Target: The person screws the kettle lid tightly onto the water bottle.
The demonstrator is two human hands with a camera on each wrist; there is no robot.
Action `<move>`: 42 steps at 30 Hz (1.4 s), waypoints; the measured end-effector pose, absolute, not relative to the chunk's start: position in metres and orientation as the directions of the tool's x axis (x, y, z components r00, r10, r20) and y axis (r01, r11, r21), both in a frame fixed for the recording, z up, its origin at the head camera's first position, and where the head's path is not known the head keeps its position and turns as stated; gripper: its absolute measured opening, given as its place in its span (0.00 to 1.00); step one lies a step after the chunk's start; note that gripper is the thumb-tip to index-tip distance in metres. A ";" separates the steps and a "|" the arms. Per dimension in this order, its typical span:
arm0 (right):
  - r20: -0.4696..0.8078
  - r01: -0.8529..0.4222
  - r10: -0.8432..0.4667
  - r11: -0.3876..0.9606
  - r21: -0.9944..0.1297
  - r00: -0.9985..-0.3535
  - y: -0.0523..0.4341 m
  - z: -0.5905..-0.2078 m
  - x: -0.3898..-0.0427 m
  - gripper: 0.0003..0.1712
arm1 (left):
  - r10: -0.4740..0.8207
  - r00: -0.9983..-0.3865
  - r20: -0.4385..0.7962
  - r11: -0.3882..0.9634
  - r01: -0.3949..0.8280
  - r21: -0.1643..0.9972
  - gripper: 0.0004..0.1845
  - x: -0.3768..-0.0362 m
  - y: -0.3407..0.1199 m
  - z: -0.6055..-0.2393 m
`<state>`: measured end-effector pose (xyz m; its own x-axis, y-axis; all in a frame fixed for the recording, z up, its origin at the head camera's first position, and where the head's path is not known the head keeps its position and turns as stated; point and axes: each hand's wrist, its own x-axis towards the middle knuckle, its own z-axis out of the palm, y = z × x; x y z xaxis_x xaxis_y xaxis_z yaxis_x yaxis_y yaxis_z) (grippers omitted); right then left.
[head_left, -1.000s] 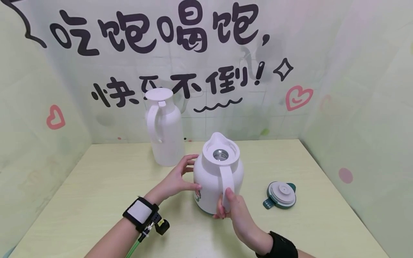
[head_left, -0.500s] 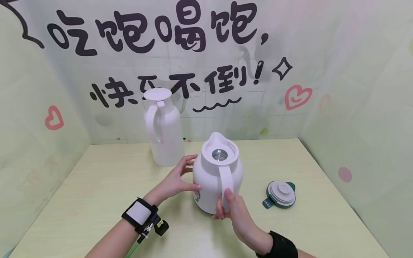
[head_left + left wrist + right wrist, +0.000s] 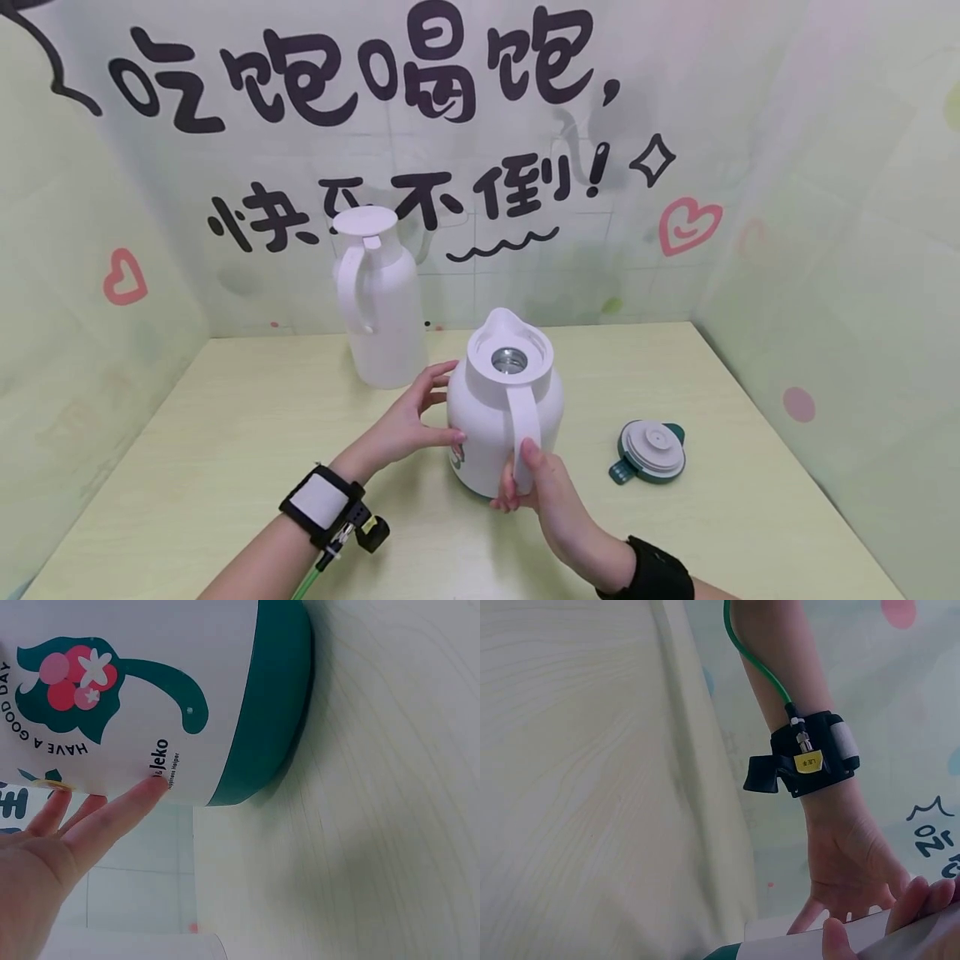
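A round white thermos jug point(image 3: 487, 425) with a green base stands on the table, its lid off and its metal-lined mouth showing. My right hand point(image 3: 558, 504) grips the jug's handle point(image 3: 522, 417) low down, the thumb along its outside. With thumb and fingers spread, my left hand point(image 3: 401, 425) touches the jug's left side. The left wrist view shows a fairly straight digit point(image 3: 112, 821) against the printed wall. To the right lies the jug's lid point(image 3: 654, 450), green-edged, grey inner side up.
Behind my left hand stands a taller white jug point(image 3: 386, 321) with its top on. The pale wooden table point(image 3: 225, 433) ends at printed curtains point(image 3: 525, 275) at the back and sides. A green cable point(image 3: 307, 579) runs from the left wrist strap point(image 3: 322, 500).
The view has shifted very slightly. Both hands keep their places on the jug, and the lid and the taller jug stay put.
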<state>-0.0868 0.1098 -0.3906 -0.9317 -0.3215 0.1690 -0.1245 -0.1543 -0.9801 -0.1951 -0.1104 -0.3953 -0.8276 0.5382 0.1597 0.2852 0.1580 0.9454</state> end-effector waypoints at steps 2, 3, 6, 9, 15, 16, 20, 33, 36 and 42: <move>0.168 -0.125 -0.322 -0.152 -0.980 -0.932 0.109 -0.390 -0.086 0.40 | 0.545 -0.823 0.159 0.148 0.281 0.948 0.48 -0.196 -0.110 -0.396; 0.168 -0.125 -0.321 -0.150 -0.981 -0.932 0.108 -0.390 -0.086 0.40 | 0.547 -0.822 0.159 0.145 0.280 0.949 0.48 -0.196 -0.110 -0.396; 0.166 -0.126 -0.317 -0.141 -0.982 -0.934 0.107 -0.389 -0.086 0.41 | 0.553 -0.819 0.154 0.137 0.272 0.953 0.48 -0.197 -0.111 -0.396; 0.164 -0.127 -0.312 -0.134 -0.983 -0.936 0.105 -0.389 -0.086 0.41 | 0.559 -0.816 0.149 0.133 0.265 0.955 0.48 -0.199 -0.112 -0.396; 0.152 -0.121 -0.308 -0.117 -0.986 -0.939 0.103 -0.388 -0.086 0.41 | 0.568 -0.810 0.149 0.115 0.257 0.960 0.48 -0.202 -0.113 -0.396; 0.149 -0.118 -0.307 -0.117 -0.986 -0.940 0.103 -0.388 -0.086 0.41 | 0.568 -0.810 0.146 0.114 0.253 0.961 0.48 -0.202 -0.113 -0.396; 0.143 -0.108 -0.312 -0.126 -0.986 -0.939 0.103 -0.388 -0.087 0.42 | 0.564 -0.815 0.133 0.120 0.241 0.963 0.48 -0.201 -0.113 -0.395; 0.186 -0.234 -0.382 0.082 -0.969 -0.905 0.136 -0.373 -0.088 0.24 | 0.397 -0.880 0.260 0.326 0.400 0.856 0.37 -0.186 -0.116 -0.387; 0.201 -0.288 -0.381 0.187 -0.939 -0.903 0.150 -0.368 -0.091 0.19 | 0.287 -0.892 0.350 0.343 0.437 0.831 0.24 -0.178 -0.114 -0.376; 0.182 -0.364 -0.436 0.381 -0.850 -0.881 0.177 -0.348 -0.100 0.13 | 0.210 -0.913 0.350 0.312 0.402 0.861 0.07 -0.158 -0.106 -0.350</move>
<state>-0.1000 0.1766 -0.3482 -0.8813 -0.4360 0.1824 -0.3642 0.3806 -0.8500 -0.1579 -0.1063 -0.3505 -0.9128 0.2105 0.3500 0.4020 0.3121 0.8608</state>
